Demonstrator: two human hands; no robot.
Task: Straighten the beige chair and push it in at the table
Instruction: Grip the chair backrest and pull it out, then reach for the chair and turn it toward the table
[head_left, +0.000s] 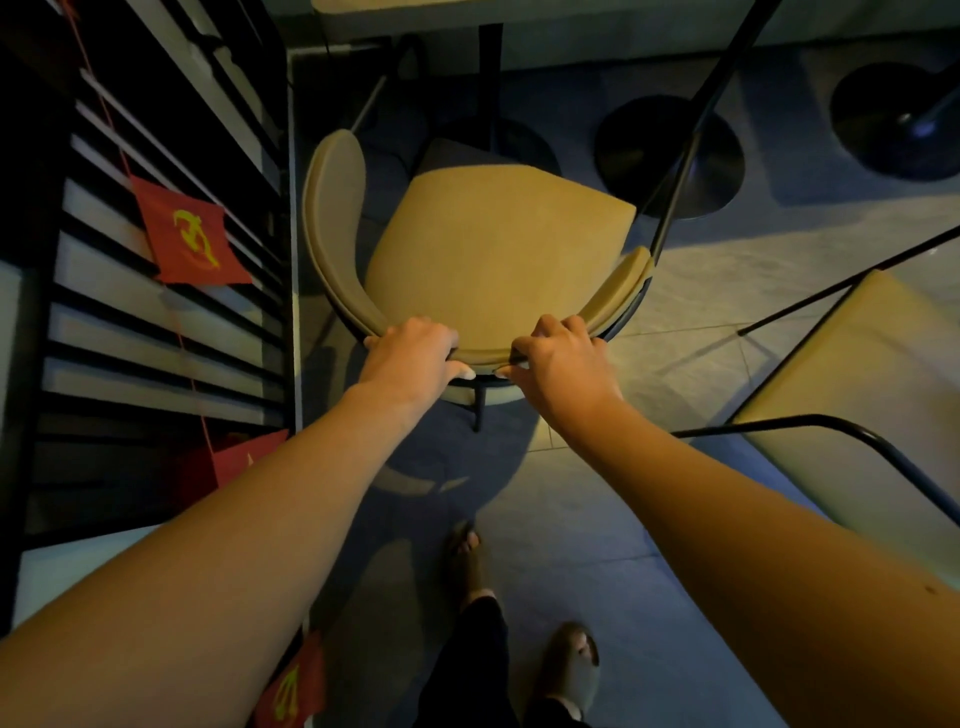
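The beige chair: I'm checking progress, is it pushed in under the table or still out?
Still out. The beige chair shows its whole seat, short of the table edge; both hands grip its backrest.

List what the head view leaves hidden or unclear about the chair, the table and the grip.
- Fingertips of both hands: curled over the beige chair's backrest.
- Table: cut off by the top edge.
- Chair's front legs: hidden under its seat.
- Table's pedestal base: lost in shadow.
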